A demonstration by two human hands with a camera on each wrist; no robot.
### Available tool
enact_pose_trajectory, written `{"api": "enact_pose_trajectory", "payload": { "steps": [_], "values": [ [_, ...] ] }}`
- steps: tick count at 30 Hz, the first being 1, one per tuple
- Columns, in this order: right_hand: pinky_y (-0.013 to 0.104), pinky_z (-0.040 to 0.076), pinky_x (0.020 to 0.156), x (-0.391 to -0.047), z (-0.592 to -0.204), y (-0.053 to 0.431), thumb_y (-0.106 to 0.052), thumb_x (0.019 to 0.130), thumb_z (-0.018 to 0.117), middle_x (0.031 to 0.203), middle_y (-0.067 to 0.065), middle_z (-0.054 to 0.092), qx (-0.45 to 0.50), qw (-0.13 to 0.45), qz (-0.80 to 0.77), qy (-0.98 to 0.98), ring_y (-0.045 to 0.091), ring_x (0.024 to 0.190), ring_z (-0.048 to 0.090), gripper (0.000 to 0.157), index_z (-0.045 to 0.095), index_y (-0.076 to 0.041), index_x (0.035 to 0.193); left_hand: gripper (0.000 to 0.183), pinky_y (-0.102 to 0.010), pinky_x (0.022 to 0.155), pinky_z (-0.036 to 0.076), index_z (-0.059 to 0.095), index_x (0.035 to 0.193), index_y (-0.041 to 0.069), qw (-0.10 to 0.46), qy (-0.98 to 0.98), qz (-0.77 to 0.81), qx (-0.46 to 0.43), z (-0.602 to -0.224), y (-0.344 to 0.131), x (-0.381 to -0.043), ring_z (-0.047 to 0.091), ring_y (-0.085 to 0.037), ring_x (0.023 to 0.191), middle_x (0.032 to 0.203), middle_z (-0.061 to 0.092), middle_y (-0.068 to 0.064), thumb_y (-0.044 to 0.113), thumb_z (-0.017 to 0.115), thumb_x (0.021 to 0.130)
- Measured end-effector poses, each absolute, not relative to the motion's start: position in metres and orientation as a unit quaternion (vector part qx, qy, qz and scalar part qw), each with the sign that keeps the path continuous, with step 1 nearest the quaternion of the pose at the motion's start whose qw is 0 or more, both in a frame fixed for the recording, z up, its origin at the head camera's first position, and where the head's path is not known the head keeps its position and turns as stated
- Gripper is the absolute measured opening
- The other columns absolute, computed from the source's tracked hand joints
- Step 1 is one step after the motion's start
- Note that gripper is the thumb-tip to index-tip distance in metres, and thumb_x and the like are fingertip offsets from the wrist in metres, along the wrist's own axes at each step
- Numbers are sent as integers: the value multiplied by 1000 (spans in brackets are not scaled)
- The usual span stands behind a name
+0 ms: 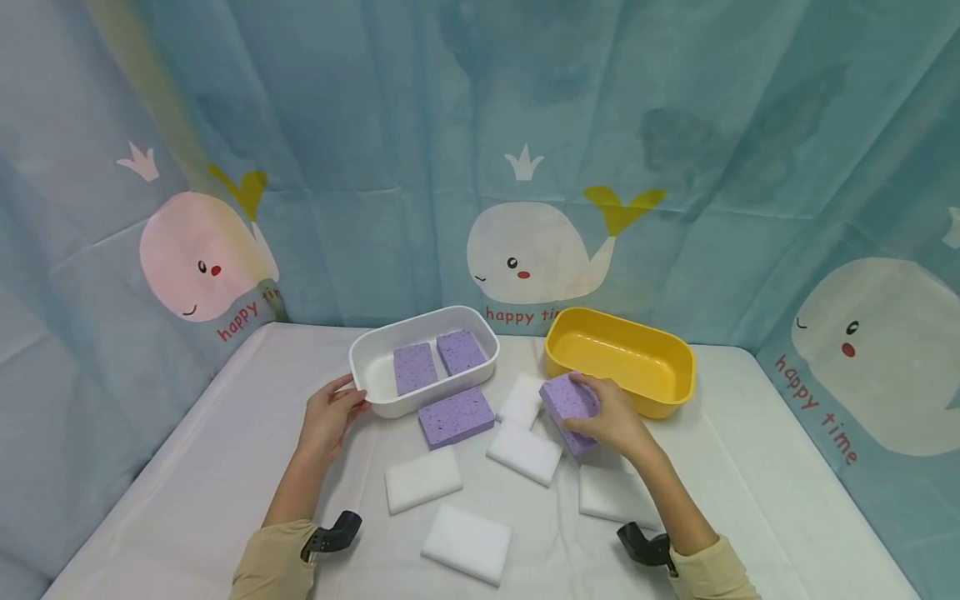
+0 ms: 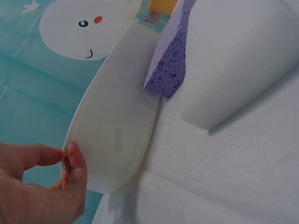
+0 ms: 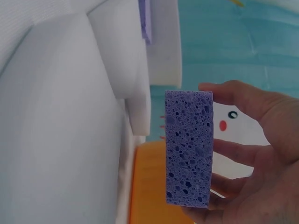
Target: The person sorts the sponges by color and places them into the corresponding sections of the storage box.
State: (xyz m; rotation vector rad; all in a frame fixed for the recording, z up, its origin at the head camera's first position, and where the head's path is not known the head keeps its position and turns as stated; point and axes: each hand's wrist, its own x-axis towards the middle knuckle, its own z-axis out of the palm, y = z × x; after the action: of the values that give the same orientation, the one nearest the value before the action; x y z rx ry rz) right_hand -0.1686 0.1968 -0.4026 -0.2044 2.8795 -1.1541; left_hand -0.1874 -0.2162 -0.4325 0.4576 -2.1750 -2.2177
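Note:
At the left end of a white plastic tub [image 1: 393, 406], my left hand [image 1: 328, 421] pinches the rim between thumb and fingers, as the left wrist view confirms. Inside that tub lie two purple sponges, one at the middle [image 1: 415, 368] and one toward its right end [image 1: 461, 352]. Another purple sponge [image 1: 457, 417] lies outside, against the tub's front. My right hand [image 1: 611, 421] grips a purple sponge [image 3: 188, 149] by its edges, in front of a yellow tub [image 1: 663, 402]. The head view does not show clearly whether that sponge touches the table.
Several white foam blocks lie on the white-covered table: one between the tubs [image 1: 521, 402], one just before it [image 1: 524, 452], two nearer the front [image 1: 423, 480] and one by my right forearm [image 1: 611, 494]. A blue whale-print curtain [image 1: 375, 208] hangs behind.

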Motion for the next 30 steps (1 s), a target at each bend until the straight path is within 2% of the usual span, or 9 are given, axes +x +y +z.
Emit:
{"api": "enact_pose_trajectory", "payload": {
  "steps": [21,30],
  "values": [
    [64,46,109,-179,-391,181,-14,84,87,146,31,56,-101,-9,-361,927,47,128,54,76,54,3,150,61,-14,83,58,30,161,-7,-2,-694,-705,145,-432,-217,-186,67,-3,84,108,67,-5,3,56,107],
    [61,47,108,-185,-381,171,-17,85,87,144,30,56,-95,-3,-366,926,44,125,55,76,53,0,151,61,-14,82,58,30,161,-8,0,-692,-708,139,-433,-217,-187,66,-2,82,107,68,-3,2,56,107]
  ]
}}
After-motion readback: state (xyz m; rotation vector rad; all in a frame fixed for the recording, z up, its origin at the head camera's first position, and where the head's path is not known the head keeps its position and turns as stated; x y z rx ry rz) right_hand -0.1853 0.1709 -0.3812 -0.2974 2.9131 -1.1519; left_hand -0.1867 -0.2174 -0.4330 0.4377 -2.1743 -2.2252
